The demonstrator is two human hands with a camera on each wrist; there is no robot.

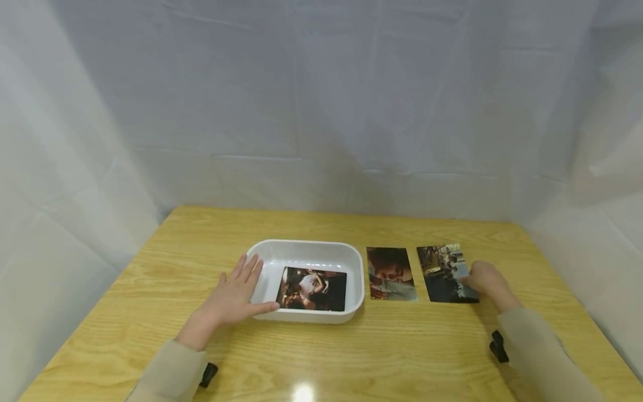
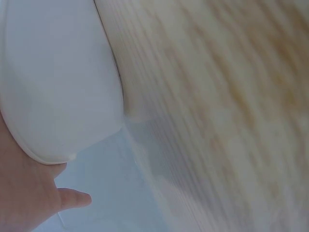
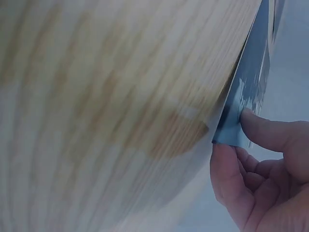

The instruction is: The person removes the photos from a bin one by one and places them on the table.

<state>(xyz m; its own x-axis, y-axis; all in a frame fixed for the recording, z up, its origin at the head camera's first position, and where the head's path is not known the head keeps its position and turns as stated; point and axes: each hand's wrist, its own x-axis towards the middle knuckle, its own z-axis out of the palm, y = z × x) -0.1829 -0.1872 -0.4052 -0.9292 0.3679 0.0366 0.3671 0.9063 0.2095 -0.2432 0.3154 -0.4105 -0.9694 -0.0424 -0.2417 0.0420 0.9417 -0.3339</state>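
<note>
My right hand (image 1: 486, 282) pinches the far-right photo's (image 1: 444, 273) edge off the tabletop (image 1: 351, 357), thin hold may slip; left hand (image 1: 236, 296) flat-fingered steadies the white tray (image 1: 306, 248).

A staged recording booth — white sheeting (image 1: 321, 95) draped around one wooden table (image 1: 412, 357).
</note>
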